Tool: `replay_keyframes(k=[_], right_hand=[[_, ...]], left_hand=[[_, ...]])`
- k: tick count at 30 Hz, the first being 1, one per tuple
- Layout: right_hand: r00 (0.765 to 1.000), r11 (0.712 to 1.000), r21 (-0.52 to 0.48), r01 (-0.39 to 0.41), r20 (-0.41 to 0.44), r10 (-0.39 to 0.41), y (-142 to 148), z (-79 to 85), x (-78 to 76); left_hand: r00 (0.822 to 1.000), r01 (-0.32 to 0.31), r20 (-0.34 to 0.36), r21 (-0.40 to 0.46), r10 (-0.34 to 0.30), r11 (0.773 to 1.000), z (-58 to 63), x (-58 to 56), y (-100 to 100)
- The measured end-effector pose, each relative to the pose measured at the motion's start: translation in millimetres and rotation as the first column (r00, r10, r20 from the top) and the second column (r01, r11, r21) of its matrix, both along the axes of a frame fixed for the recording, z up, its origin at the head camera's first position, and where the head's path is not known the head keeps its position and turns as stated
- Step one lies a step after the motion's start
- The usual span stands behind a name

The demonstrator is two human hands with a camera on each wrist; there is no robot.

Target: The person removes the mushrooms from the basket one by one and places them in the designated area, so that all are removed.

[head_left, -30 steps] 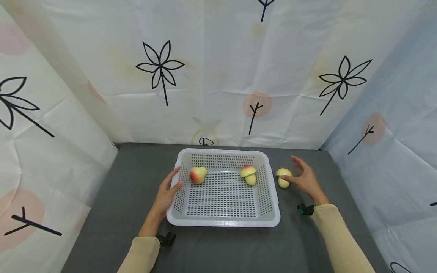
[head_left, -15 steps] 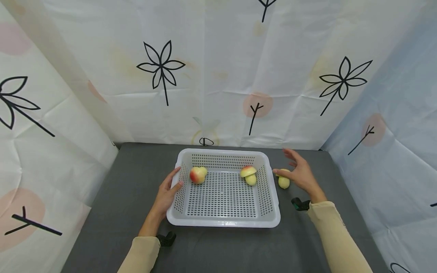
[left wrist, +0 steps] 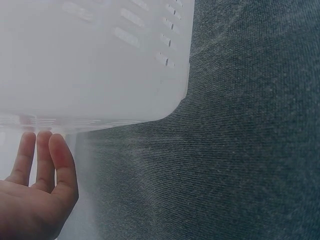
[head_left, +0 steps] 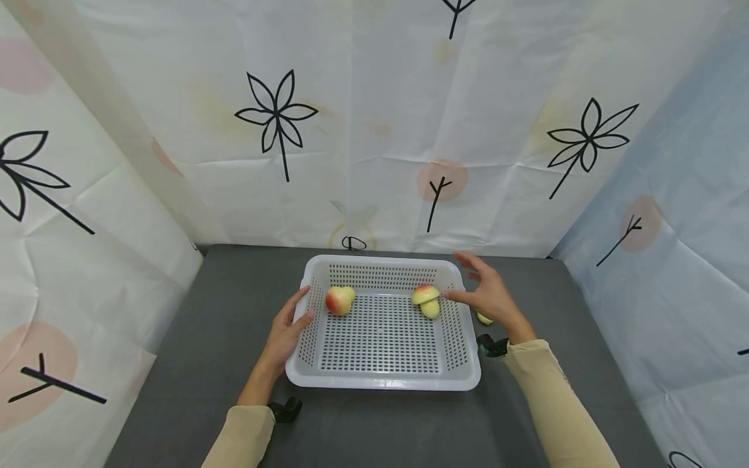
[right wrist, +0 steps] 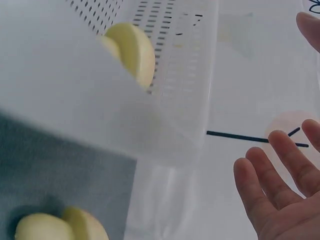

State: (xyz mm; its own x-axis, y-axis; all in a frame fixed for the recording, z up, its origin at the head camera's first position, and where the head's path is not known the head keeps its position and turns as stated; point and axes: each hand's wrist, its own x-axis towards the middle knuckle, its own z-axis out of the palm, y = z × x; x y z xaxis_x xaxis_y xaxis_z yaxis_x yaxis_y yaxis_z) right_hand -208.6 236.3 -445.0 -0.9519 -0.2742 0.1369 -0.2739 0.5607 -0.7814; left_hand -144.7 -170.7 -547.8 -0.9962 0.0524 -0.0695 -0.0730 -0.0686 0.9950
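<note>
The person's left grip (head_left: 285,333) is clamped on the left rim of a white perforated basket (head_left: 383,382), which sits on a dark grey surface (head_left: 404,429). The right grip (head_left: 490,294) holds nothing; its thumb and fingers are spread apart above the basket's right rim, the thumb tip near a yellow mushroom-shaped piece (head_left: 426,301). That piece lies inside on the right, well apart from a rounded red-and-yellow piece (head_left: 339,300) on the left. Outside, just beside the right wall, a third yellow piece (right wrist: 56,228) lies on the surface, mostly hidden by the right grip in the head view.
</note>
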Motion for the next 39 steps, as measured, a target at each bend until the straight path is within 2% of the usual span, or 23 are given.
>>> replay_keyframes(k=[8, 20, 34, 39], right_hand=[[0.999, 0.997, -0.077, -0.029, 0.031, 0.031, -17, -10.2, -4.3], [0.997, 0.985, -0.167, -0.043, 0.051, 0.052, -36, -25.2, -6.6], [0.993, 0.977, -0.213, -0.013, 0.110, 0.037, -45, -39.6, -6.5], [0.991, 0.983, -0.186, 0.002, 0.132, 0.023, -49, -43.5, -6.0]], left_hand=[[1.000, -0.005, 0.022, 0.004, 0.005, 1.000, 1.8, 0.5, 0], [1.000, -0.009, 0.011, 0.003, 0.009, 1.000, 0.6, 0.6, 0], [1.000, -0.008, -0.002, -0.020, 0.008, 1.000, 0.9, 0.0, 1], [1.000, -0.010, 0.001, -0.016, 0.010, 1.000, 1.3, -0.2, 1]])
